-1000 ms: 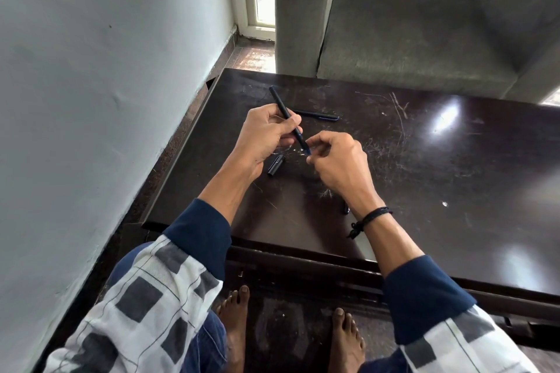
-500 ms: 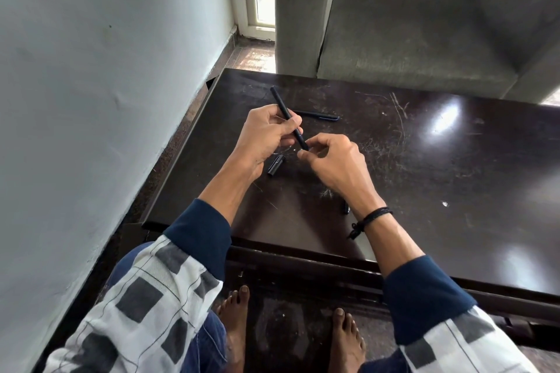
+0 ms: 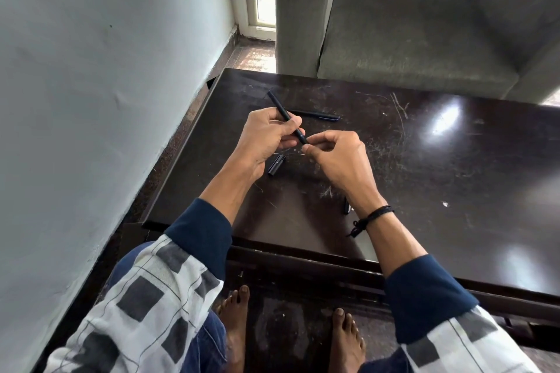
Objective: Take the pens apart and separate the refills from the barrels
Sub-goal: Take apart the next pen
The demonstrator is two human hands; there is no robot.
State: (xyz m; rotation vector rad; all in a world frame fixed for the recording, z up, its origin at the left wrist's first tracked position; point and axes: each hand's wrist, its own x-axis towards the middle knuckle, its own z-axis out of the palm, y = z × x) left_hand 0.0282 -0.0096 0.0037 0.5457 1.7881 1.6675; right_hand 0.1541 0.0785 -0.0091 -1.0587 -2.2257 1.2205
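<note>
My left hand (image 3: 266,138) grips a slim black pen barrel (image 3: 281,109) that slants up and to the left above the dark table (image 3: 439,185). My right hand (image 3: 339,160) pinches the barrel's lower tip between thumb and forefinger. What sits at that tip is hidden by the fingers. A second black pen (image 3: 318,114) lies flat on the table just behind my hands. A black cap (image 3: 276,165) rests on the table under my left hand. Another small black piece (image 3: 346,206) peeks out beside my right wrist.
A white wall (image 3: 91,100) runs close along the table's left edge. A grey sofa (image 3: 409,33) stands right behind the table. The table's near edge is above my bare feet (image 3: 236,321).
My right hand has slid up and left along the barrel's tip by a little. The left hand holds the barrel almost still.
</note>
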